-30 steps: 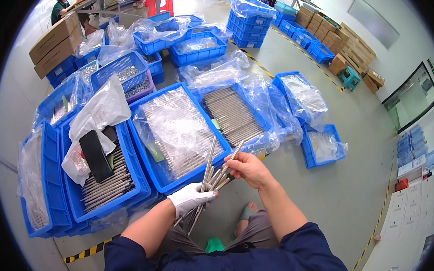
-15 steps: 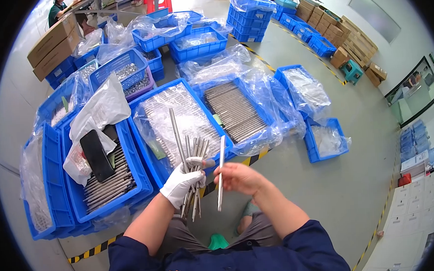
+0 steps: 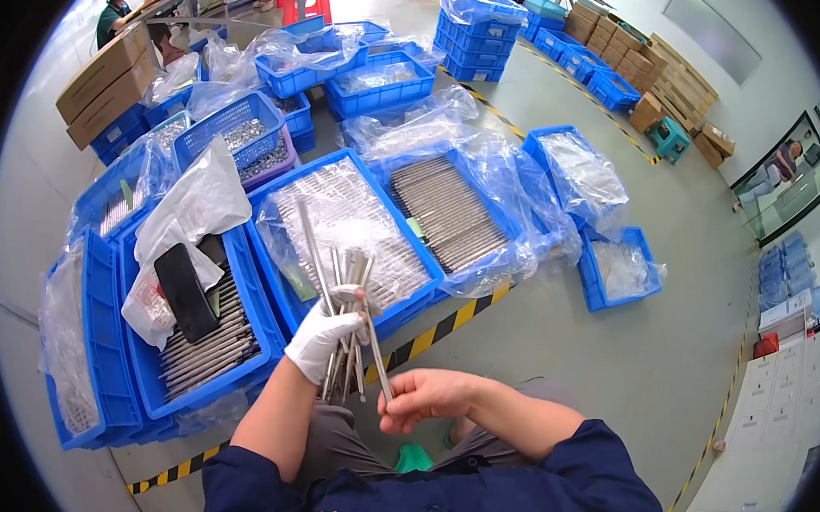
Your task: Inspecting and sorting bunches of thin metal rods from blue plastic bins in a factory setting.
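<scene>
The left hand (image 3: 324,333), in a white glove, is closed around a bundle of metal rods (image 3: 352,276), which fan out above and below the fist. The right hand (image 3: 431,396), apparently bare, pinches the lower end of a single metal rod (image 3: 379,364). The rod's upper end meets the gloved fingers; whether they also grip it cannot be told.

Status: handling appears under way, one rod singled out and the bundle not set down in any crate. Which held rods are finished with cannot be determined.

Just beyond the hands, a blue plastic crate (image 3: 411,304) contains rods in rows under clear plastic film. To its right, a second blue crate (image 3: 490,199) holds closely packed, darker rods, exposed. To its left, a third blue crate (image 3: 261,324) holds more rods, partly covered by a white plastic bag (image 3: 194,207) and a black smartphone (image 3: 186,291). Considerable stock therefore remains in the crates; its state of completion is not evident.
</scene>
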